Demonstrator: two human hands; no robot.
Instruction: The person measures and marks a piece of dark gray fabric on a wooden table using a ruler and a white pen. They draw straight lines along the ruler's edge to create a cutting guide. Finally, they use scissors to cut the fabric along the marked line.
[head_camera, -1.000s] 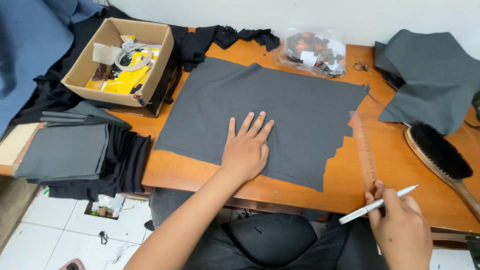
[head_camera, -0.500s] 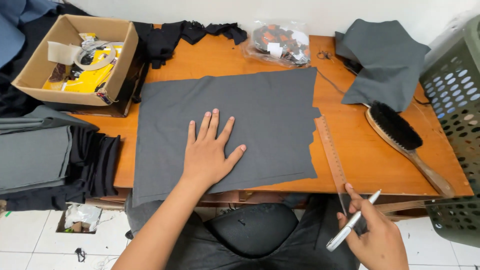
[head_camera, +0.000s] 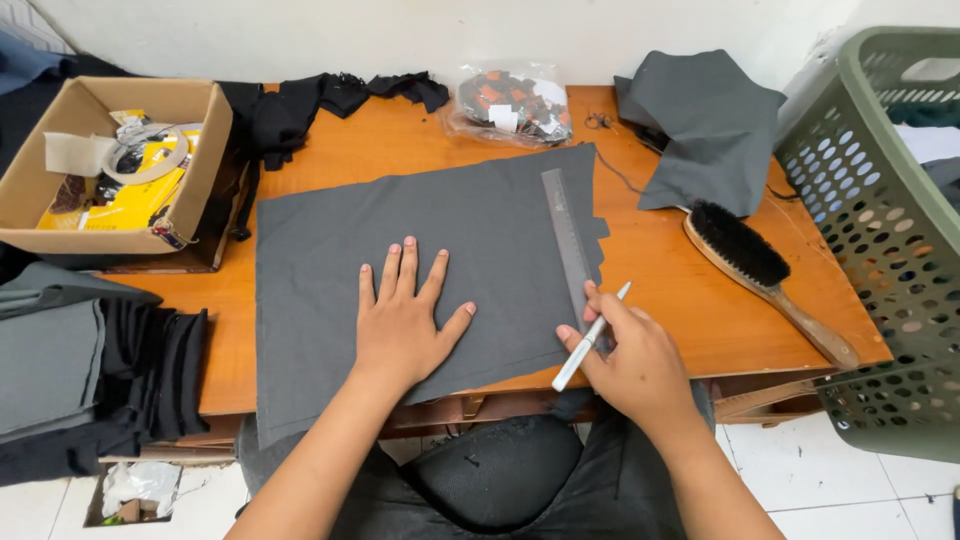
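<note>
Far left: stacked grey and black fabric (head_camera: 70, 375) hung beside the table's left edge, below an open cardboard box (head_camera: 110, 165) holding tape rolls and yellow packaging, set at the table's back-left corner. Just right of the box, black scraps (head_camera: 330, 100) trailed along the back edge.

Centre: grey fabric panel (head_camera: 440, 250) lay flat on the orange wooden table (head_camera: 680, 290), its left part overhanging the front edge, with a strip of bare wood between its left side and the box. Left hand (head_camera: 405, 325) rested open, palm down and fingers spread, on the panel's lower middle, close to the front edge. Behind the panel, near the wall, sat a clear bag of small parts (head_camera: 505, 100).

Right of centre: grey ruler (head_camera: 568, 245) lay lengthwise on the panel, just inside its ragged right edge, near end touched by the fingertips. Right hand (head_camera: 625, 360) was closed around a white marking pen (head_camera: 590, 337), tip pointing up towards the ruler, at the panel's lower right corner and over the front edge.

Further right: bare tabletop lay between the panel's edge and a wooden-handled brush (head_camera: 760, 275), lying diagonally. Behind it, another folded grey piece (head_camera: 705, 125) covered the back-right corner. Far right: a green perforated laundry basket (head_camera: 890, 260) stood tight against the table's right edge.
</note>
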